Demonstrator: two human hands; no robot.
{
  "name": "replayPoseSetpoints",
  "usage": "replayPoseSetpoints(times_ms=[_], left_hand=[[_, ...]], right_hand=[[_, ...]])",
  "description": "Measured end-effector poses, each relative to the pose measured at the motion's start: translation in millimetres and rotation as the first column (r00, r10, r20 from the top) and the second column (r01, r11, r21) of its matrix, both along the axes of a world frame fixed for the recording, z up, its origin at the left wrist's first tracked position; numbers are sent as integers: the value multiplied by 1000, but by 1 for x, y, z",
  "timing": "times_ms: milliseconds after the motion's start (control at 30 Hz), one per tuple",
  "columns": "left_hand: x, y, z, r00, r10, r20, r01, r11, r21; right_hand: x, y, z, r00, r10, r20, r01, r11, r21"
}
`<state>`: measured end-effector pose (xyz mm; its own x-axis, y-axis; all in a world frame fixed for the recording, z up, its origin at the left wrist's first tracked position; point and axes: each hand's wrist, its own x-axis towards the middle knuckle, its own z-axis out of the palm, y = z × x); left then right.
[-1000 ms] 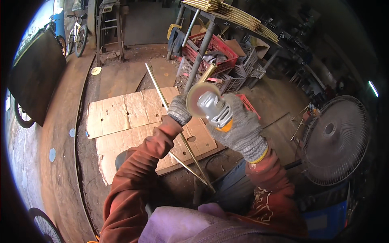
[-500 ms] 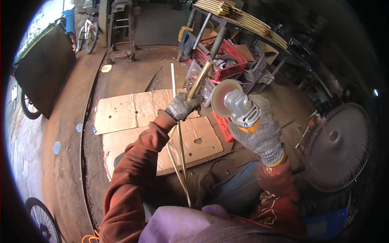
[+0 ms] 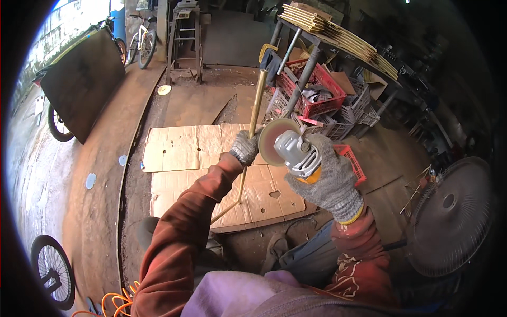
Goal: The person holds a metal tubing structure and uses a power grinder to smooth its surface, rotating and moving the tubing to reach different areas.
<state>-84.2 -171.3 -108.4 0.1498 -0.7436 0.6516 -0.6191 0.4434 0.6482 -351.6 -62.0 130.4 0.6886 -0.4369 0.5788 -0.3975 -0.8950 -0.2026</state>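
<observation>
My left hand (image 3: pixel 246 148), in a grey knit glove, is closed round a brass-coloured metal tube (image 3: pixel 257 100) that points up and away from me. Below that hand, thin brass-coloured bars (image 3: pixel 242 185) run down and bend toward my lap. My right hand (image 3: pixel 334 182), gloved the same way, grips an angle grinder (image 3: pixel 297 152) with a silver head and a yellow body. Its round disc (image 3: pixel 268 138) is close beside the tube and my left fingers; whether it touches the tube I cannot tell.
Flattened cardboard (image 3: pixel 179 185) lies on the floor below my hands. A standing fan (image 3: pixel 449 211) is at right. Behind, red crates (image 3: pixel 322 100) sit by a metal table (image 3: pixel 311 58) stacked with brass-coloured tubes. A wheel (image 3: pixel 53 272) and orange hose (image 3: pixel 121 301) are at lower left.
The tube has swung more upright. The grinder has come left, bringing its disc nearer the tube. The whole view has shifted, with the surroundings now farther right.
</observation>
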Motion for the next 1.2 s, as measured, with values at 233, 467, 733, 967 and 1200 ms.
replayPoseSetpoints(times_ms=[233,467,733,967,1200], left_hand=[[2,-31,-26,967,-249,45,234,948,215],[-20,-14,15,913,-388,127,343,899,273],[-25,-1,26,937,-318,-142,329,942,59],[-40,23,58,791,-89,-605,388,837,385],[-49,21,58,927,-238,-292,281,952,118]], right_hand=[[5,-18,-7,993,-56,-101,57,998,7],[11,-41,-19,976,-71,-205,67,997,-28],[18,-43,11,996,-35,-83,28,996,-82],[11,-50,16,994,-106,7,106,986,-129],[9,-54,10,999,-39,-12,37,991,-132]])
